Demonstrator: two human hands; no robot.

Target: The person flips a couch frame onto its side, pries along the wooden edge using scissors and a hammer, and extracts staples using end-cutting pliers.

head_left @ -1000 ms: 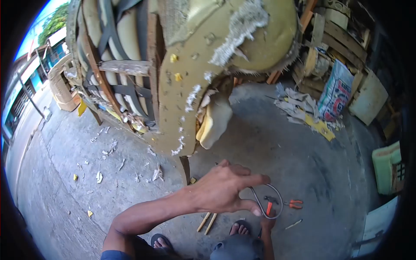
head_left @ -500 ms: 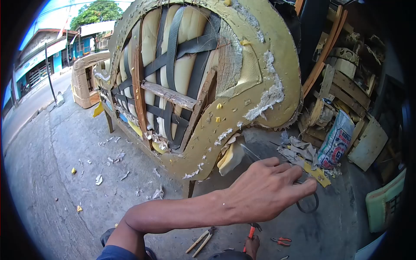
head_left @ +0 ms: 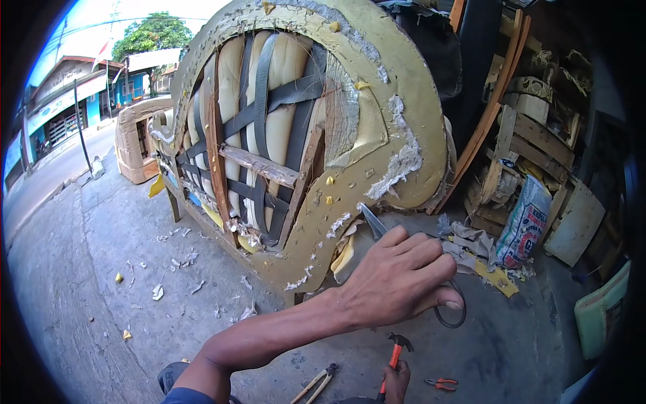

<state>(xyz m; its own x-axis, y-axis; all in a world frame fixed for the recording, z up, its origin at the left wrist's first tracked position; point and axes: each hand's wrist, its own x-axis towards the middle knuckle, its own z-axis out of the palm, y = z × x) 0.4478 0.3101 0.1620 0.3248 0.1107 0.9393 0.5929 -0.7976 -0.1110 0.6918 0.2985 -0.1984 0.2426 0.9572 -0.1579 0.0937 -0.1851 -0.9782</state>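
My left hand [head_left: 397, 279] is closed around a pair of scissors [head_left: 372, 221]. Their pointed blade reaches up and left toward the edge of a gold sofa frame [head_left: 316, 229], and a dark ring handle hangs below my thumb. Low in the view, my right hand [head_left: 398, 382] grips a claw hammer [head_left: 390, 367] by its orange handle, head upward. Small yellow scraps, staples and torn white padding cling to the frame's gold side. Black webbing straps [head_left: 266, 101] cross its opening. Beneath its edge hangs a piece of foam [head_left: 344, 261], partly covered by my left hand.
On the concrete floor lie orange-handled pliers [head_left: 441, 384], long-handled pincers [head_left: 316, 385] and scattered scraps [head_left: 158, 292]. At the right stand a printed sack [head_left: 525, 225], piled wood [head_left: 531, 145] and a green padded piece [head_left: 601, 313]. Farther left sits another frame [head_left: 131, 145].
My left hand has moved left and slightly down, and the scissors' blade now shows clearly against the frame's edge. The hammer has come higher into view. The camera has shifted a little.
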